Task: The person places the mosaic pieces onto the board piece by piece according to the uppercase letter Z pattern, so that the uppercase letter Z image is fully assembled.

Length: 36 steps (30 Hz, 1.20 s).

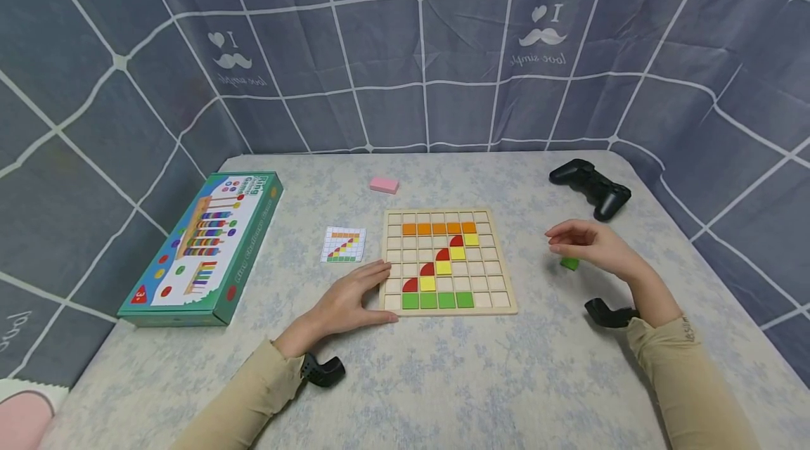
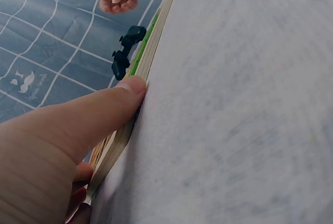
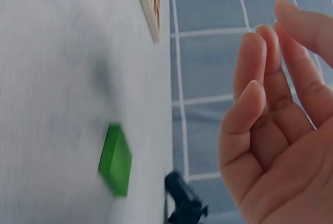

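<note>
My left hand (image 1: 346, 300) rests at the left side of a wooden grid board (image 1: 498, 264), fingertips on its left edge and the thumb (image 2: 112, 110) against the front corner. On the board sit an orange row (image 1: 439, 228), a diagonal of red rounded pieces and yellow squares (image 1: 443, 267), and a green row (image 1: 437, 300). To the right, my right hand (image 1: 595, 246) hovers over the table with loosely curled fingers and nothing between them. Below it lies a loose green tile (image 3: 116, 160), partly hidden by the hand in the head view.
A pattern card (image 1: 343, 245) lies left of the board, with a pink block (image 1: 384, 185) behind. At the far left is a green game box (image 1: 202, 249). A black game controller (image 1: 590, 188) lies at the back right. Grid-patterned curtains (image 1: 380, 49) surround the table.
</note>
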{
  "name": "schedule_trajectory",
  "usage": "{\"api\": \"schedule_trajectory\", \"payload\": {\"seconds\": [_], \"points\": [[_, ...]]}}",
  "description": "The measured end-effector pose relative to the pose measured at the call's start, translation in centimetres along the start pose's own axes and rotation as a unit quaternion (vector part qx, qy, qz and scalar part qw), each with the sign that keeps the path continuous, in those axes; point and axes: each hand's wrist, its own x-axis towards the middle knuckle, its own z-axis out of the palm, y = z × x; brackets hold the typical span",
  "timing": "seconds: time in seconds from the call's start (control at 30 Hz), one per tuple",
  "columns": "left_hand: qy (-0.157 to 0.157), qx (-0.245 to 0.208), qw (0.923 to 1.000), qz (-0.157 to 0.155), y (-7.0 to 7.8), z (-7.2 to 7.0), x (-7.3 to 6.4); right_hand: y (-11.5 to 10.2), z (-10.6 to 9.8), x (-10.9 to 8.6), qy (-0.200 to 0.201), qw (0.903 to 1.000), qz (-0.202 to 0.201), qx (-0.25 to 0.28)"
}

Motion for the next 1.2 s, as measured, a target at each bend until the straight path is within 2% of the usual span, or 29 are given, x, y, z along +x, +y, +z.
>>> {"api": "schedule_trajectory", "payload": {"seconds": [0.13,0.47,0.87,1.2], "points": [[0.0,0.003,1.0,-0.001,0.0,0.0,0.0,1.0,-0.5,-0.2,0.02,0.9996,-0.003,0.019],[0.001,0.001,1.0,-0.001,0.0,0.0,0.0,2.5,-1.6,-0.8,0.037,0.9982,0.001,0.048],[0.004,0.004,1.0,0.002,0.0,0.0,0.0,4.1,-1.8,-0.9,0.037,0.9987,0.021,0.028],[0.006,0.0,1.0,0.004,0.0,0.0,0.0,4.6,-1.8,-1.0,0.021,0.9993,0.031,0.006]]}}
